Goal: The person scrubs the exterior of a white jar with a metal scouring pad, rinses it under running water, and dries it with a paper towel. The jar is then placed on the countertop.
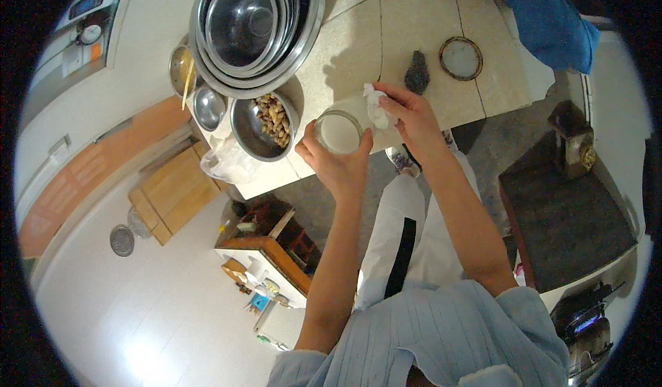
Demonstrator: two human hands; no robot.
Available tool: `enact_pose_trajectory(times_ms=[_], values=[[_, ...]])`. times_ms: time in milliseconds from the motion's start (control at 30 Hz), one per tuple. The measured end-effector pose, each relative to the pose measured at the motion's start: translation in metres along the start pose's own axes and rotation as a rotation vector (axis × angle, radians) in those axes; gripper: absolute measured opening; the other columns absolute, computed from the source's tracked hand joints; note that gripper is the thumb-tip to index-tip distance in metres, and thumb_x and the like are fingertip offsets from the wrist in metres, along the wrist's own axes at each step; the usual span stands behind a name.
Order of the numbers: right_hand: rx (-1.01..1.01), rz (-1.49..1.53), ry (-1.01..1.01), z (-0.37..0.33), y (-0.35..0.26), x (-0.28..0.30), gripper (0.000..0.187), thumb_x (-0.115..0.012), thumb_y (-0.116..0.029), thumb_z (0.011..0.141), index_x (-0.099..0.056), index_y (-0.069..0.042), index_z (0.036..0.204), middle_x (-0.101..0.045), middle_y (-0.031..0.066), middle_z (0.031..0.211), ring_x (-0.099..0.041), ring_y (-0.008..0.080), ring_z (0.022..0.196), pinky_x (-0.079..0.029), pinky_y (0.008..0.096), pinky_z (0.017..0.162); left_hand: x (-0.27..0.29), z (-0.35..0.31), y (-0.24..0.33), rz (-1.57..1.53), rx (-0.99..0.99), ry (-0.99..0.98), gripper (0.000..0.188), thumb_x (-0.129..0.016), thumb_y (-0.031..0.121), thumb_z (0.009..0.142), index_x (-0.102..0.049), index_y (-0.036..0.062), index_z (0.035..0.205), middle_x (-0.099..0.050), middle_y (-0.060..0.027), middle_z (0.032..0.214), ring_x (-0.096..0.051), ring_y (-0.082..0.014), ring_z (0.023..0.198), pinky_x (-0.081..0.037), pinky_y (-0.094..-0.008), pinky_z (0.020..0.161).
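Note:
A clear glass jar point(339, 132) with a round whitish end facing me sits in my left hand point(338, 166), whose fingers and thumb wrap round its rim. Pinched in my right hand point(414, 114) is a crumpled white tissue point(378, 108), right beside the jar's far wall; I cannot tell if it touches the glass. Both hands are at the near edge of the tiled table point(441, 107). Beyond my right hand lie a dark grey scouring pad point(417, 74) and a round jar lid point(460, 58) with a dark patterned rim.
Nested steel bowls point(245, 25) stand at the far left of the table. Nearer is a steel bowl of peanuts in their shells point(273, 121), with a small steel bowl point(209, 107) and a clear plastic bag point(231, 159) beside it. Blue cloth point(552, 18) hangs at the far right.

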State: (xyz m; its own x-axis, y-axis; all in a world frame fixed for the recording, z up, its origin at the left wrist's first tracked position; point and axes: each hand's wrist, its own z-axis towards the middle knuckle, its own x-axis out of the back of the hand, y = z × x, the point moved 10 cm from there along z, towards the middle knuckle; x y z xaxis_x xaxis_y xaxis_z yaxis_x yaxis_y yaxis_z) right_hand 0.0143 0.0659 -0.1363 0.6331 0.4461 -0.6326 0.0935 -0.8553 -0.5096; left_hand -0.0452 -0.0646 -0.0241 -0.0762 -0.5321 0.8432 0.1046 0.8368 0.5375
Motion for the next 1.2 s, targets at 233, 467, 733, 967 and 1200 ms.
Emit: enact_pose_trajectory(times_ms=[233, 467, 733, 967, 1200], values=[[-0.119, 0.128, 0.197, -0.015, 0.013, 0.036, 0.022, -0.058, -0.016, 0.088, -0.055, -0.005, 0.107, -0.061, 0.003, 0.099, -0.058, 0.0114, 0.089, -0.047, 0.0248, 0.076, 0.0, 0.008, 0.025, 0.067, -0.311, -0.165, 0.078, -0.081, 0.017, 0.049, -0.047, 0.008, 0.119, -0.043, -0.0123, 0.103, -0.045, -0.0306, 0.1, -0.04, -0.0402, 0.085], [0.371, -0.445, 0.358, -0.023, -0.028, 0.03, 0.019, -0.068, -0.013, 0.078, -0.057, -0.005, 0.091, -0.059, 0.0049, 0.096, -0.058, 0.0146, 0.085, -0.047, 0.0268, 0.071, -0.009, 0.017, 0.038, 0.133, -0.487, -0.331, 0.08, -0.081, 0.018, 0.05, -0.048, 0.0087, 0.122, -0.047, -0.0107, 0.104, -0.047, -0.0291, 0.1, -0.04, -0.0394, 0.084], [0.451, -0.432, 0.272, -0.04, -0.037, -0.006, 0.016, -0.065, -0.006, 0.077, -0.067, -0.005, 0.093, -0.061, 0.0082, 0.1, -0.056, 0.0167, 0.083, -0.045, 0.0268, 0.074, -0.017, 0.018, 0.035, 0.152, -0.511, -0.372, 0.091, -0.083, 0.024, 0.053, -0.039, 0.0045, 0.13, -0.045, -0.0134, 0.116, -0.045, -0.0309, 0.107, -0.038, -0.0414, 0.089], [0.338, -0.544, 0.261, -0.052, -0.039, 0.002, 0.015, -0.065, -0.006, 0.077, -0.068, -0.007, 0.091, -0.063, 0.0054, 0.089, -0.059, 0.0122, 0.079, -0.047, 0.0254, 0.065, -0.015, 0.016, 0.024, 0.084, -0.407, -0.328, 0.093, -0.084, 0.026, 0.052, -0.037, 0.003, 0.129, -0.042, -0.0163, 0.116, -0.043, -0.0337, 0.108, -0.038, -0.0421, 0.09], [0.313, -0.61, 0.222, -0.04, -0.044, -0.009, 0.015, -0.066, -0.008, 0.075, -0.067, -0.005, 0.089, -0.065, 0.0072, 0.086, -0.061, 0.0147, 0.073, -0.049, 0.0269, 0.062, -0.017, 0.017, 0.023, 0.082, -0.406, -0.349, 0.087, -0.083, 0.023, 0.051, -0.04, 0.003, 0.125, -0.044, -0.0155, 0.11, -0.045, -0.033, 0.104, -0.04, -0.0416, 0.087]])
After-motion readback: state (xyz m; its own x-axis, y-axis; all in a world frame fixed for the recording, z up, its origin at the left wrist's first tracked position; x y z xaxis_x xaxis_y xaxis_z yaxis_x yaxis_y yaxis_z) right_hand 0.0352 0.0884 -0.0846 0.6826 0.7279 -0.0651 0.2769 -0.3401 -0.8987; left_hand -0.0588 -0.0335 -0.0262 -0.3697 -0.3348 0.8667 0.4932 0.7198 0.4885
